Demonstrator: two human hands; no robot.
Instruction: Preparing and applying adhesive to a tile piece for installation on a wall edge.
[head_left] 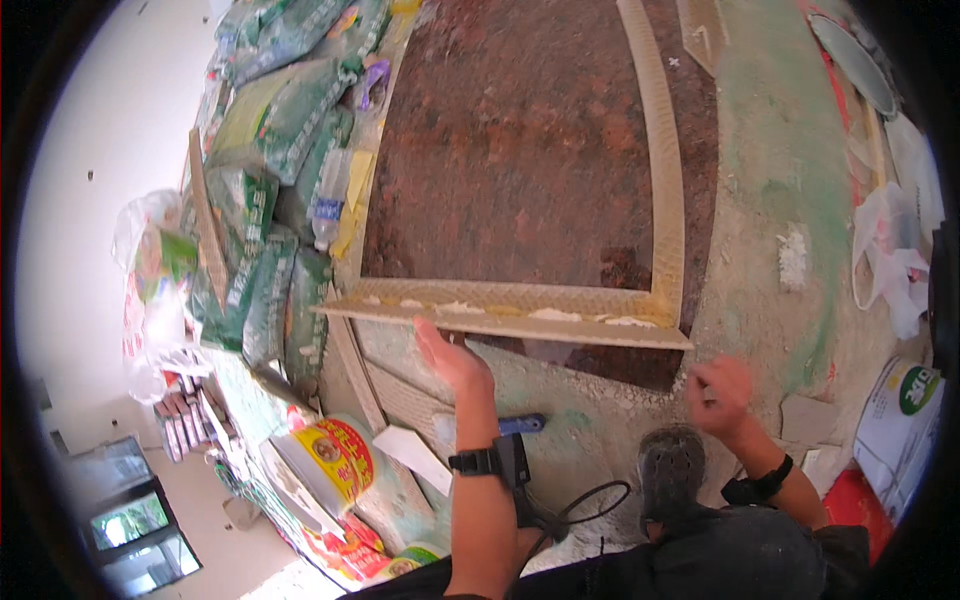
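Observation:
A long beige strip (545, 328) with blobs of white paste along it lies crosswise at the near end of a dark red-brown stone-like slab (520, 150). My left hand (455, 365) has its fingers stretched out against the strip's near edge, left of the middle. Just beyond the strip's right end and apart from it, my right hand (720, 393) is closed with curled fingers; whatever they may hold is hidden. Another beige strip (660, 150), with a textured face, runs along the slab's right side.
Stacked green bags (280, 120) and a plastic bottle (328, 205) line the left. A white bucket (325, 465) and a blue-handled tool (520, 424) are on the near left. My shoe (670, 470) is near my right hand. A white container (900, 420) stands at right.

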